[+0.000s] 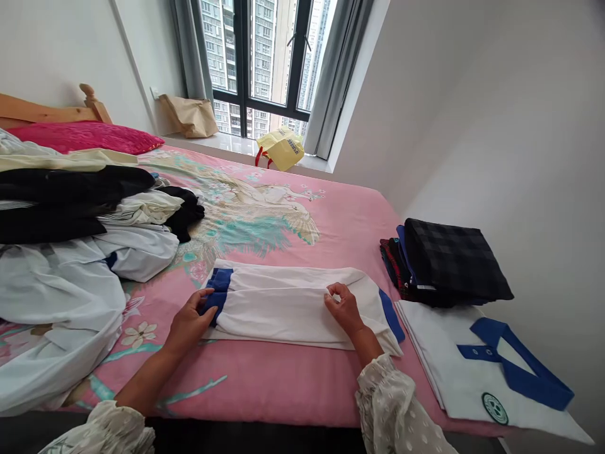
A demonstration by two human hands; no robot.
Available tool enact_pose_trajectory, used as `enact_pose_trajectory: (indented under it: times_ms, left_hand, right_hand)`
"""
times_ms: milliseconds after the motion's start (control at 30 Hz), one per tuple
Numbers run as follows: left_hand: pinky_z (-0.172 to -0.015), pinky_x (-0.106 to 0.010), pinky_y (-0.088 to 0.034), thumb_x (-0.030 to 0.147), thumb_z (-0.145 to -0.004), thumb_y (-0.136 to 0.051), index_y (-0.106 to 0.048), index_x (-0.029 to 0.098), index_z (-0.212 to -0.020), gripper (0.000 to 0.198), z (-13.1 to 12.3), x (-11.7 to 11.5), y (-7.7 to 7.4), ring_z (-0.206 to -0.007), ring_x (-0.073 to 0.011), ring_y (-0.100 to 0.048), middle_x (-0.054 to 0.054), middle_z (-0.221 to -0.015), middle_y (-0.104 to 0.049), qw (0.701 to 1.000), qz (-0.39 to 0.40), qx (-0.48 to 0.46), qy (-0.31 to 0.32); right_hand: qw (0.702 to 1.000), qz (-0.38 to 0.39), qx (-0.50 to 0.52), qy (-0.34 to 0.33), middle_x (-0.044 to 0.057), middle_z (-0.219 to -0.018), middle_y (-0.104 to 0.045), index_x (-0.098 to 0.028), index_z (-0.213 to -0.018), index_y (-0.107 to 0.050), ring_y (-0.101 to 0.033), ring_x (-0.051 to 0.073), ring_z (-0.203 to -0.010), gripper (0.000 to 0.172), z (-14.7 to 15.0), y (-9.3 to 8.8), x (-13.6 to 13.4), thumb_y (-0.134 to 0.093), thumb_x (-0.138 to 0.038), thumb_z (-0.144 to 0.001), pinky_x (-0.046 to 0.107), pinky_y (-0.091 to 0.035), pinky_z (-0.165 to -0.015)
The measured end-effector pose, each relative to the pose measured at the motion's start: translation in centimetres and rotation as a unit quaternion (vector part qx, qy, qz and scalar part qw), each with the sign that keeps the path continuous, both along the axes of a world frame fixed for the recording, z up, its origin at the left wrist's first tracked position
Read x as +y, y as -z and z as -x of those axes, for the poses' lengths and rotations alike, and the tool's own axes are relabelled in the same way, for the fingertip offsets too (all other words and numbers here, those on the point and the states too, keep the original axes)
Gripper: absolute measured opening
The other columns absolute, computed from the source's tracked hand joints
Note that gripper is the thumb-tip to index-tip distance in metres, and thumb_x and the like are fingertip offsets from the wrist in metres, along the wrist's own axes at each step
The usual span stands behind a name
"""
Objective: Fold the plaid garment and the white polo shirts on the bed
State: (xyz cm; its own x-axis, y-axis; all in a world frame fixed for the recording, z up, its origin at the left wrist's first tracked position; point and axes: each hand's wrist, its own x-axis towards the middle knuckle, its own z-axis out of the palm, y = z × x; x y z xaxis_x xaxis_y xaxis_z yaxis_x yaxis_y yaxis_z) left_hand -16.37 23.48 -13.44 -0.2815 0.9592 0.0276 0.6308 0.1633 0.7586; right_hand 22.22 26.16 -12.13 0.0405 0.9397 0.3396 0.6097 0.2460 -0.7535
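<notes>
A white shirt with blue trim [283, 309] lies folded into a long flat strip on the bed in front of me. At its left end, my left hand [193, 315] grips the gathered blue cuff edge between thumb and fingers. My right hand [346, 309] rests over the right half, thumb and index finger pinched together at the fold line of the cloth. Another blue band edges the shirt's right end. Beyond my right hand, a folded white polo shirt [454, 366] with a blue collar and a round green badge lies at the bed's corner.
Loose clothes [70, 208], white, black and cream, are heaped at the left. A stack of dark folded clothes [454, 261] sits at the right by the wall. The pink patterned bedsheet [350, 214] stretches toward a window ledge with a paper bag [191, 116] and a yellow bag [283, 148].
</notes>
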Motion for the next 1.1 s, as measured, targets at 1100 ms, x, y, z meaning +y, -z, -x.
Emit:
enact_pose_trajectory:
  times_ms: [1100]
  left_hand:
    - [-0.101, -0.039, -0.045, 0.028, -0.093, -0.041, -0.069, 0.023, -0.104, 0.030, -15.1, 4.3, -3.6, -0.117, -0.0223, -0.058, -0.006, -0.119, -0.068, 0.866, -0.211, 0.190, 0.413]
  right_hand:
    - [0.926, 0.190, -0.296, 0.134, 0.006, -0.128, -0.058, -0.025, -0.127, -0.054, -0.043, 0.024, -0.125, 0.045, -7.0, -1.9, 8.6, -0.034, -0.022, -0.087, 0.040, -0.032, -0.101]
